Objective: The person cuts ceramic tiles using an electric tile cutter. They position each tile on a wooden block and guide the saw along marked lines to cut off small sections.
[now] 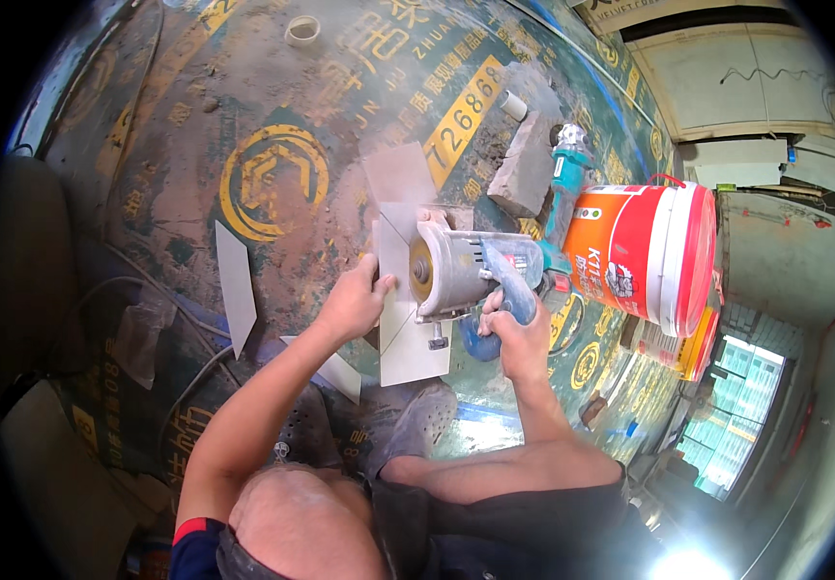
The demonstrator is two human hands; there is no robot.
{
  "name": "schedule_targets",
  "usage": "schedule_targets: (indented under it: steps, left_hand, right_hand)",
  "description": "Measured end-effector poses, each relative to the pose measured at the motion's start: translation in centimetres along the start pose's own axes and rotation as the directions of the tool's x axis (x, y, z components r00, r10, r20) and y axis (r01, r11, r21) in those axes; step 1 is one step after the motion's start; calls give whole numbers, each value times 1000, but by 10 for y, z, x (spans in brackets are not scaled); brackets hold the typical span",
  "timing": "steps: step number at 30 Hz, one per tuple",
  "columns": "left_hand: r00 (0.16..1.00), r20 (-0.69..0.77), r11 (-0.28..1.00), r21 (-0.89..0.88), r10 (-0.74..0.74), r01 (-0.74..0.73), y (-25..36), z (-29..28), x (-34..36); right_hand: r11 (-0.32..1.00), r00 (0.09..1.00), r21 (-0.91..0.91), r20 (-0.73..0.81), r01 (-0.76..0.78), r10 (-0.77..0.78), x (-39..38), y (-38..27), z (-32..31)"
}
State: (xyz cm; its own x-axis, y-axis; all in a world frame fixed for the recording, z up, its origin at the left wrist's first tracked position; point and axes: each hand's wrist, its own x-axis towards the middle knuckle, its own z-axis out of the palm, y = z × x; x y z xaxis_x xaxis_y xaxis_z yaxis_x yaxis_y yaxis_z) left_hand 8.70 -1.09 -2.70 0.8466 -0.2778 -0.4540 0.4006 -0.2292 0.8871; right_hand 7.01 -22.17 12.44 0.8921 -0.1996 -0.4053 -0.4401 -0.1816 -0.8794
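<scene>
A pale grey tile (416, 360) with dark lines across its face lies in front of me, near my shoes. My left hand (352, 298) is closed on its left edge, thumb on top. On the tile rests a handheld tile cutter (456, 271) with a silver base plate and a round blade (421, 269) facing my left hand. My right hand (522, 333) is wrapped round the cutter's blue handle. Whether the blade touches the tile is hidden. Another tile piece (398, 172) lies just beyond, and a pointed offcut (236, 290) lies to the left.
A teal angle grinder (564, 184) leans by a red and orange bucket (630, 256) at the right, beside a rough concrete block (522, 169). Behind stands a second bucket (671, 346). Cables (207, 367) and a clear plastic bag (143, 336) lie left on the dusty printed green floor covering (186, 208).
</scene>
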Motion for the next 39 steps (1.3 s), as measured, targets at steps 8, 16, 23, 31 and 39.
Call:
schedule_targets:
  steps: [8, 16, 23, 31, 39]
  left_hand:
    - [998, -55, 998, 61, 30, -26, -3, 0, -3]
    - [997, -26, 996, 48, -69, 70, 19, -6, -8]
    - [997, -66, 997, 66, -29, 33, 10, -2, -8]
    - [996, -39, 991, 109, -77, 81, 16, -2, -8]
    - [998, -66, 997, 79, -10, 15, 13, -1, -7]
  right_hand:
    - [1000, 1000, 14, 13, -8, 8, -3, 2, 4]
    - [999, 1000, 31, 3, -21, 21, -7, 9, -1]
    - [999, 999, 16, 22, -27, 27, -11, 11, 0]
    - [998, 999, 48, 15, -38, 37, -18, 15, -5]
    - [998, 998, 32, 31, -47, 46, -22, 17, -6]
